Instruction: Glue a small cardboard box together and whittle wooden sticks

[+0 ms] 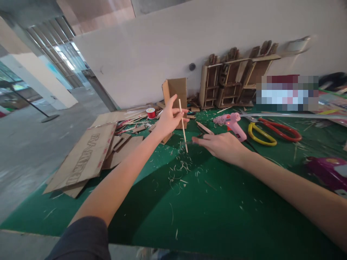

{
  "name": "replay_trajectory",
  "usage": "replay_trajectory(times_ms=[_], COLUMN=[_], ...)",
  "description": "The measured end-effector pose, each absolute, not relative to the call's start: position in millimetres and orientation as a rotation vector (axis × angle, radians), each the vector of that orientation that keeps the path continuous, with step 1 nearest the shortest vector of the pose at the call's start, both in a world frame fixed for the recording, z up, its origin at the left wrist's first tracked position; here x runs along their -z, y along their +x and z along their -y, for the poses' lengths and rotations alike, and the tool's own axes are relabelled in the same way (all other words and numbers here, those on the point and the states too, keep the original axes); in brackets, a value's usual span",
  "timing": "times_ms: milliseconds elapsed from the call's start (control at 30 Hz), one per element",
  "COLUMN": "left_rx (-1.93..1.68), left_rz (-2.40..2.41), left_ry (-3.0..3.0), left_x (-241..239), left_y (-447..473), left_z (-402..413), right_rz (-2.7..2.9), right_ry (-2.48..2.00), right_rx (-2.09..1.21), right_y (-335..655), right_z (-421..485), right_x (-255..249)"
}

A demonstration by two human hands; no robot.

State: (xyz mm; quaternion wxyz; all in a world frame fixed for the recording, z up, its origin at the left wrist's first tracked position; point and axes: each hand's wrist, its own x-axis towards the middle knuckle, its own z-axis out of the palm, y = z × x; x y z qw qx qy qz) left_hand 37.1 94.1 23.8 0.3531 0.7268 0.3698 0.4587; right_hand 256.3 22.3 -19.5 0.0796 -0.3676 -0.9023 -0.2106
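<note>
My left hand (171, 117) pinches a thin wooden stick (182, 124) near its upper part, with the other fingers spread. The stick stands nearly upright, leaning slightly, its lower end above the green tabletop. My right hand (222, 146) is closed on a thin blade (189, 143), blurred and mostly hidden by the fingers. That blade meets the stick near its lower end. Curled wood shavings (183, 167) lie scattered below. Behind my left hand stands a folded cardboard piece (177, 88). Just beyond my right hand is a pink glue gun (231, 122) with a small red light.
Large scissors (264, 131) with yellow and red handles lie at right, near a purple object (328, 173). Cardboard sheets (84, 155) cover the left side. A red thread spool (151, 113) stands among wood scraps. Cardboard shelf-like models (233, 81) lean on the wall.
</note>
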Motion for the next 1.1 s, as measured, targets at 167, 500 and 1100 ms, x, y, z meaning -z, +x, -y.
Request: replay_trajectory(times_ms=[167,500,1100], left_rx=[-1.18,-1.144,-1.047], left_rz=[-0.931,-0.994,-1.025], left_ry=[1.848,1.844,1.934], left_x=[-21,-28,-42], left_y=[36,38,40], left_z=[-98,-91,-79], right_rz=[2.686,2.721,2.714], right_ry=[-1.049,-1.004,-1.033], right_rx=[0.649,0.6,0.624], right_y=[258,258,258], right_z=[-24,-23,-22], right_x=[24,26,26])
